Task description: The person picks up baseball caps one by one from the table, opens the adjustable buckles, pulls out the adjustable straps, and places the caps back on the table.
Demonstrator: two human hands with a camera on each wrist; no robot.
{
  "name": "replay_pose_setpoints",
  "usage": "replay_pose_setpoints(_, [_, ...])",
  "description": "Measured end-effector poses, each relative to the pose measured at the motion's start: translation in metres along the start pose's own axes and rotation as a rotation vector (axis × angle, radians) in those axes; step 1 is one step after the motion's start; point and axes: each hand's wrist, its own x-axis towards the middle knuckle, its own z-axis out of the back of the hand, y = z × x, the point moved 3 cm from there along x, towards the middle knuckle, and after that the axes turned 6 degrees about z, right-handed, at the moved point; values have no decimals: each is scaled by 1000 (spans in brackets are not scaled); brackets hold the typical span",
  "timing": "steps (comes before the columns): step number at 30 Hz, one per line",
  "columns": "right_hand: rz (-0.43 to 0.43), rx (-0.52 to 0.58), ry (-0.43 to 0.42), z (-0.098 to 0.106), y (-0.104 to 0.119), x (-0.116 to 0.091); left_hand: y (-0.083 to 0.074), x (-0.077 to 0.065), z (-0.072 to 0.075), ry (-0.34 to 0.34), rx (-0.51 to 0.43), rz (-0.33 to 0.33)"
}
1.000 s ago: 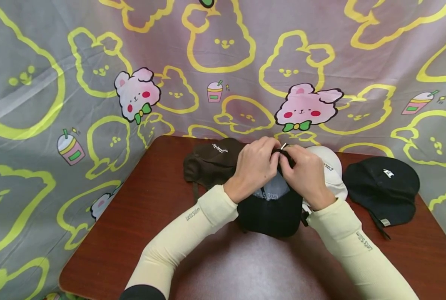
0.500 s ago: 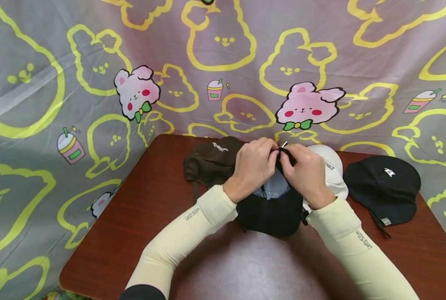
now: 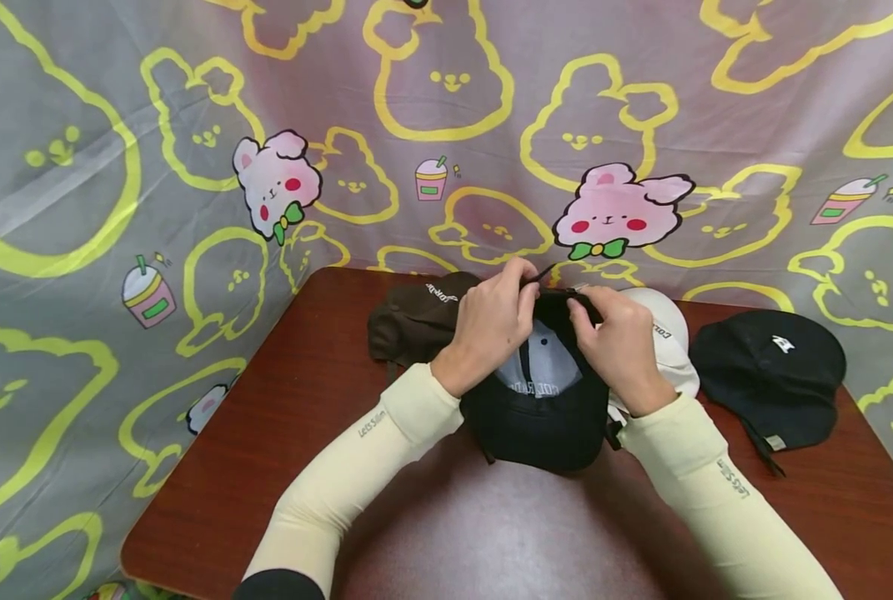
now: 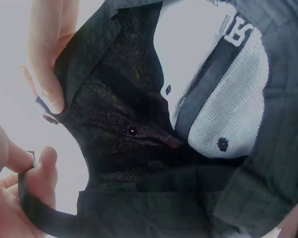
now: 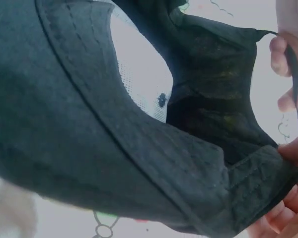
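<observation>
A black cap (image 3: 539,433) hangs between both hands above the table, its brim toward me and its inside showing a pale front lining (image 4: 228,109). My left hand (image 3: 494,321) pinches the cap's back strap (image 4: 39,210) between thumb and fingers, and the strap's end sticks up past the fingertips. On the other side, my right hand (image 3: 619,337) grips the edge of the back opening (image 5: 265,171). A small buckle (image 4: 49,118) shows beside the right fingertips in the left wrist view. A gap separates the strap end from that buckle.
Behind the left hand lies a dark brown cap (image 3: 408,325). A white cap (image 3: 671,350) sits partly hidden behind the right hand, with another black cap (image 3: 772,375) to its right. The reddish-brown table (image 3: 251,433) meets a patterned curtain (image 3: 484,83) at the back.
The hands, close together before, have parted. My left hand has moved left and slightly up with the strap, which is now away from the right fingers, and the cap's back opening has widened.
</observation>
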Motion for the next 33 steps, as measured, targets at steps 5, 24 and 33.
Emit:
replay_pose_setpoints(5, [-24, 46, -1, 2, 4, 0, -2, 4, -1, 4, 25, -53])
replay_pose_setpoints(24, [-42, 110, 30, 8, 11, -5, -7, 0, -6, 214, 116, -203])
replay_pose_setpoints(33, [-30, 135, 67, 16, 13, -7, -11, -2, 0, 183, 141, -263])
